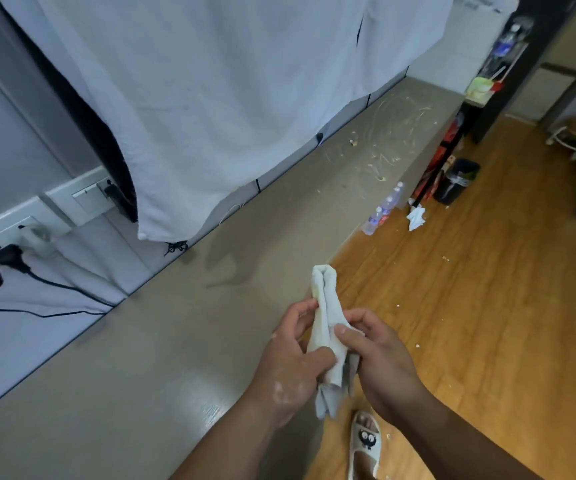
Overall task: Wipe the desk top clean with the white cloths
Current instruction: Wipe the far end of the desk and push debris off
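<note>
A folded white cloth [326, 317] is held upright between both hands above the front edge of the long beige desk top [162, 358]. My left hand [290, 362] grips its lower left side; pale smears show on the back of that hand. My right hand [383, 358] pinches its right side with thumb and fingers. The cloth's loose end hangs down below the hands. Far along the desk top, pale crumbs and streaks [383, 147] lie scattered. A faint damp patch [231, 265] marks the desk just beyond the cloth.
A large white sheet [210, 98] hangs over the wall side of the desk. Plugs and cables [20, 265] sit at the left. On the wooden floor [487, 306] are plastic bottles [382, 211], a crumpled white tissue [416, 216], a black bin [456, 181] and a slipper [366, 441].
</note>
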Demonstrator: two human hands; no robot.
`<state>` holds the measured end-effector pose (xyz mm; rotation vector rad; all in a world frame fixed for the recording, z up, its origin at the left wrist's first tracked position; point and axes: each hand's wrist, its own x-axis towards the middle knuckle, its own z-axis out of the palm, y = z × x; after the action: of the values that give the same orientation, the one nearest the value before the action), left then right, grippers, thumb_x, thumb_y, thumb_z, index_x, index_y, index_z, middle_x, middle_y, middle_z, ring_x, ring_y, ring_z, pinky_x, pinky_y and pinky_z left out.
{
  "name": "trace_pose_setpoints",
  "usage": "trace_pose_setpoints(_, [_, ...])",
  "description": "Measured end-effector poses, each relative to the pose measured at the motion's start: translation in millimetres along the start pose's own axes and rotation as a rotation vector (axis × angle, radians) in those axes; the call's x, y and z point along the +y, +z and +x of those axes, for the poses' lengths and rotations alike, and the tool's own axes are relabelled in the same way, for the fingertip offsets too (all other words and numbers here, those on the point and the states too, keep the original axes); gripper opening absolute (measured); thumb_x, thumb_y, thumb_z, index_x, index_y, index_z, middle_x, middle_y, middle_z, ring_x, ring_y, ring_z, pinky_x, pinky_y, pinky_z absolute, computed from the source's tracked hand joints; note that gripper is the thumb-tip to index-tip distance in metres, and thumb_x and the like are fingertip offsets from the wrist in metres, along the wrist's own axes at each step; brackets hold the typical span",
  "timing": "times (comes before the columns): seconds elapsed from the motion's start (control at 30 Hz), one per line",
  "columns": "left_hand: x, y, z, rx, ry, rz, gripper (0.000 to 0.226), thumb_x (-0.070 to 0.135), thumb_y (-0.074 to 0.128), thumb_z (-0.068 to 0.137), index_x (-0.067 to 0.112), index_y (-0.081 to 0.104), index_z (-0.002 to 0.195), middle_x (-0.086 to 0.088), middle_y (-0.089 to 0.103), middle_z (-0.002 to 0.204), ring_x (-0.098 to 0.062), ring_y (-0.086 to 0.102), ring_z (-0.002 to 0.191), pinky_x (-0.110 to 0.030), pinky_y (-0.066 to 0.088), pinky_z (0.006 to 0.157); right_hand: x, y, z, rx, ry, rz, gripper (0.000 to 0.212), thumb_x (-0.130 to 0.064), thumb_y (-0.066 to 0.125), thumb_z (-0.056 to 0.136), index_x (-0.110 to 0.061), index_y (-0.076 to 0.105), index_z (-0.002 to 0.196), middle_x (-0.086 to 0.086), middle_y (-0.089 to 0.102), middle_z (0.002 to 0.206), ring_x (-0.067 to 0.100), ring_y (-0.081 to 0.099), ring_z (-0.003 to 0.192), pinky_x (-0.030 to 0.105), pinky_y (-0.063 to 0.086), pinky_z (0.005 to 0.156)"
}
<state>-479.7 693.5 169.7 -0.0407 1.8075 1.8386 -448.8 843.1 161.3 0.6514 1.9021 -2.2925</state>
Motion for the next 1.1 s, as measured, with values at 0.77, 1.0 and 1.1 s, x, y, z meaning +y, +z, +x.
trace_pose_setpoints(0.77, [72, 115, 146, 0.064, 0.035, 0.549, 0.014, 0.039, 0.082, 0.086, 0.033, 0.074, 0.096, 0.011, 0.079, 0.093, -0.015, 0.075, 0.081, -0.039, 0.057, 0.069, -186, -173, 206, -0.718, 0.184, -0.438, 0.008, -0.023, 0.071, 0.083, -0.021, 0.071, 0.091, 0.008, 0.064, 0.087, 0.023, 0.059, 0.083, 0.034, 0.047, 0.073])
trace_pose_setpoints(1.0, [96, 111, 171, -0.031, -0.015, 0.315, 0.020, 0.027, 0.076, 0.093, 0.011, 0.075, 0.105, -0.007, 0.080, 0.104, -0.026, 0.076, 0.098, -0.042, 0.059, 0.089, -196, -175, 266, -0.386, -0.215, -0.830, 0.009, -0.020, 0.075, 0.092, -0.026, 0.070, 0.098, -0.004, 0.071, 0.096, 0.013, 0.066, 0.088, 0.026, 0.053, 0.076])
trace_pose_setpoints(1.1, [93, 103, 187, -0.032, -0.038, 0.238, 0.027, 0.034, 0.076, 0.091, 0.011, 0.075, 0.106, -0.010, 0.079, 0.106, -0.031, 0.075, 0.100, -0.049, 0.059, 0.093, -178, -170, 248, -0.224, -0.451, -1.047, 0.011, -0.028, 0.071, 0.093, -0.027, 0.069, 0.104, -0.011, 0.068, 0.102, 0.007, 0.064, 0.095, 0.029, 0.053, 0.088])
